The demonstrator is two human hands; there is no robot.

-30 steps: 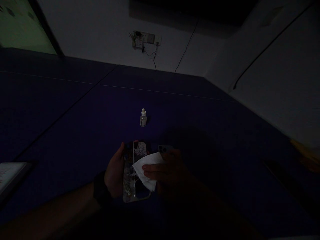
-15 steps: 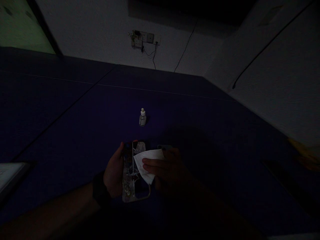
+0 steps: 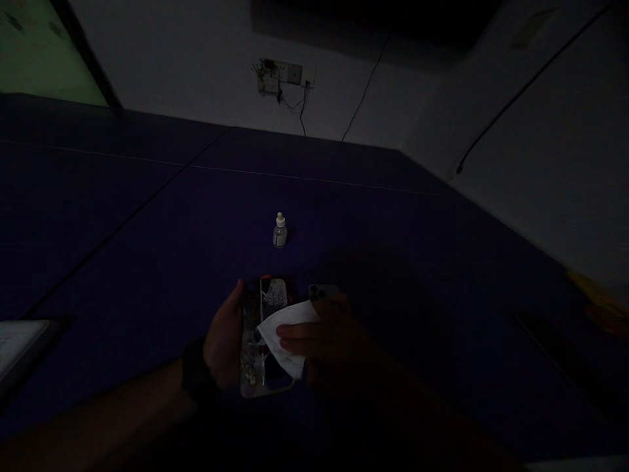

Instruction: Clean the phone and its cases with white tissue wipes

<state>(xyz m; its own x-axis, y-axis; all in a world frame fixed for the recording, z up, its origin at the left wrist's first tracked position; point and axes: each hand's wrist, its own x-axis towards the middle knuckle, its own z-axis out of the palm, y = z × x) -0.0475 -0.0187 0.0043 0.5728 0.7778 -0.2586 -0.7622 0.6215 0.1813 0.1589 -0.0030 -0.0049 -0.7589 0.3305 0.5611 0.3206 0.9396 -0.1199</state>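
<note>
My left hand [image 3: 226, 341], with a dark band on its wrist, is closed round the left edge of a patterned phone case [image 3: 249, 367]. A large camera cutout shows at the case's lower right. My right hand [image 3: 327, 334] presses a white wipe [image 3: 287, 324] onto the case with its fingertips, covering the middle right of it. Beyond the right hand's knuckles the camera end of a phone [image 3: 318, 289] shows; the rest of it is hidden. A small bottle with a white dropper cap [image 3: 280, 233] stands upright just past the case.
Everything lies on a dark blue tabletop [image 3: 221, 216] with seams in it. At the left edge is a pale flat object [image 3: 19, 344]. A dark flat object [image 3: 550, 347] and something yellow-orange [image 3: 597, 295] are at the right. Sockets with cords [image 3: 282, 75] are on the wall.
My right hand has slid the wipe slightly down and left across the case. More of the case's top and of the phone's camera end shows. My left hand has stayed in place.
</note>
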